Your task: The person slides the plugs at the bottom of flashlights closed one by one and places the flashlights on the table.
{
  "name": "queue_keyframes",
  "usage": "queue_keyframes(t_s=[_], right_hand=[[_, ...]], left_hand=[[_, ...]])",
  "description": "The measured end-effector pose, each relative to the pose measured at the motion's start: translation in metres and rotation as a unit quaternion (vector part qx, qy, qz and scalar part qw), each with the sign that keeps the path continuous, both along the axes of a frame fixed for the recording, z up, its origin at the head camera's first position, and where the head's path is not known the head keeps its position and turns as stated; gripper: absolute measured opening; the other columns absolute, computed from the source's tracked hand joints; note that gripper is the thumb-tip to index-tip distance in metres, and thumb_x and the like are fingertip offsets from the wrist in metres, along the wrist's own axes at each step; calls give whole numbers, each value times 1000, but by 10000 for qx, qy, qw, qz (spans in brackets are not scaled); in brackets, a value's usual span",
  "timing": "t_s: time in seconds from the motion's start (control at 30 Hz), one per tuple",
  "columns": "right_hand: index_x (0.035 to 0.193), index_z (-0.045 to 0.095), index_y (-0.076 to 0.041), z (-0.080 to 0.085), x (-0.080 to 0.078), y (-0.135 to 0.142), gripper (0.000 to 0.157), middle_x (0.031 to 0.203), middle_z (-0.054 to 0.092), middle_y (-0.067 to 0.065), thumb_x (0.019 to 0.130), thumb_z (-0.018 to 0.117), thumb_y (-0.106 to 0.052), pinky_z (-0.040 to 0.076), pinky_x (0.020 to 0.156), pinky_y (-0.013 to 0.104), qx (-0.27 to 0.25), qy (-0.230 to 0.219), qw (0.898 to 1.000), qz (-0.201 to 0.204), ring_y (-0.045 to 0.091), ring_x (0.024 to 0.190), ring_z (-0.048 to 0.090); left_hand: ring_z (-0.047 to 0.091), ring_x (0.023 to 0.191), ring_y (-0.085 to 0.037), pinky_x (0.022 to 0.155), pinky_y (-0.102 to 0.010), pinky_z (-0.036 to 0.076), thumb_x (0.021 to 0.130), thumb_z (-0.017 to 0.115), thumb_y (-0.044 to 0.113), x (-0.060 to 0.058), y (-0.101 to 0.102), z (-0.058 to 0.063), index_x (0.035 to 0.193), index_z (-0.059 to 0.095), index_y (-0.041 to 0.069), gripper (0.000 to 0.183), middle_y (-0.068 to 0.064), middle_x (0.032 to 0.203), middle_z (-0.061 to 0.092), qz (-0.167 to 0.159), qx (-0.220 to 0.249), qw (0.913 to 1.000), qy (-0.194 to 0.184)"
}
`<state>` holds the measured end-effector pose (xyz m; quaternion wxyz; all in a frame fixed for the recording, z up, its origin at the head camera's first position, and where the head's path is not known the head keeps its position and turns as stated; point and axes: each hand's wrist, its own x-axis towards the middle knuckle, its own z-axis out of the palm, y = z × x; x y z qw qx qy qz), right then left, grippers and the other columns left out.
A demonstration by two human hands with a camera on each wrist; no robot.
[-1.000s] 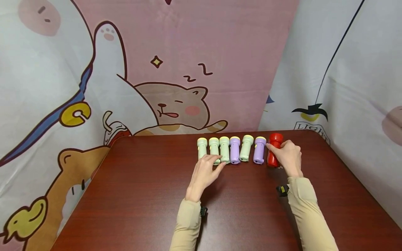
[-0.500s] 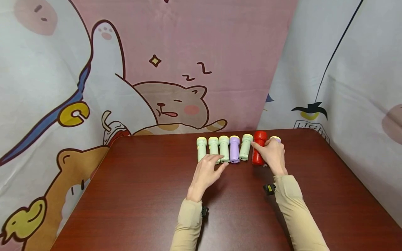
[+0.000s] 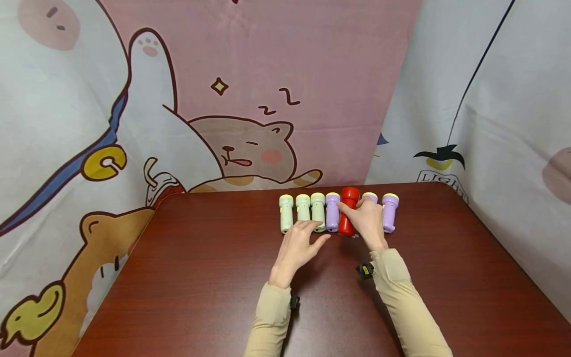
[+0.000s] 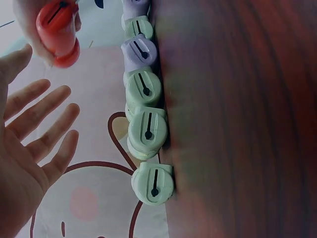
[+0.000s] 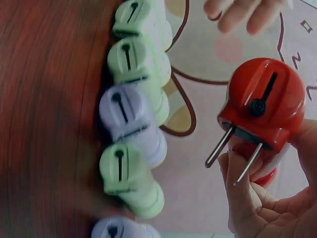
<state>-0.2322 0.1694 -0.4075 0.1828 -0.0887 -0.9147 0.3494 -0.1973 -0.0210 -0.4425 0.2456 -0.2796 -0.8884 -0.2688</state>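
Observation:
My right hand [image 3: 368, 222] grips a red flashlight [image 3: 347, 218] raised above the row. In the right wrist view two metal plug prongs stick out of its tail beside a black slot. Pale green flashlights [image 3: 286, 214] and purple flashlights [image 3: 389, 213] lie side by side along the far table edge. A purple flashlight [image 3: 332, 212] lies just left of the red one; the green one behind the red is hidden in the head view. My left hand [image 4: 25, 148], fingers spread and holding nothing, hovers in front of the green flashlights at the left end.
The brown wooden table [image 3: 200, 277] reaches toward me in front of the row. Just behind its far edge hangs a cartoon-printed cloth [image 3: 339, 99]. A small black wrist camera [image 3: 365, 270] sits at the right cuff.
My right hand has carried the red flashlight leftward over the row, uncovering the purple flashlight at the right end. My left hand has shifted slightly right, its fingers spread a little wider.

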Motion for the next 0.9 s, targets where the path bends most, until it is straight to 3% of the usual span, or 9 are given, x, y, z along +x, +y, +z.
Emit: queue_keyframes(t_s=[0.33,0.5,0.9], right_hand=[[77,60,1,-2,1,-24,50,64,63,14,78,72,-48,39,44,24,-213,-1,9996,198,23,53,55],[73,59,-1,-2,0,-31,50,59,59,10,78,72,-48,36,44,25,-208,-19,9996,204,21,51,53],[65,58,-4,-2,-1,-39,48,50,50,2,79,71,-48,34,42,25,-381,-142,9989,234,18,47,48]], left_hand=[[66,103,-18,88,-30,53,83,71,38,2,5,1,120,64,8,48,-5,115,70,82,-175,9998,-18],[64,110,-21,94,-32,51,81,74,38,3,6,2,128,59,6,58,-8,125,65,57,-231,9997,-11],[64,106,-20,91,-30,52,75,80,33,4,9,4,127,60,8,61,-6,124,65,130,-317,9990,288]])
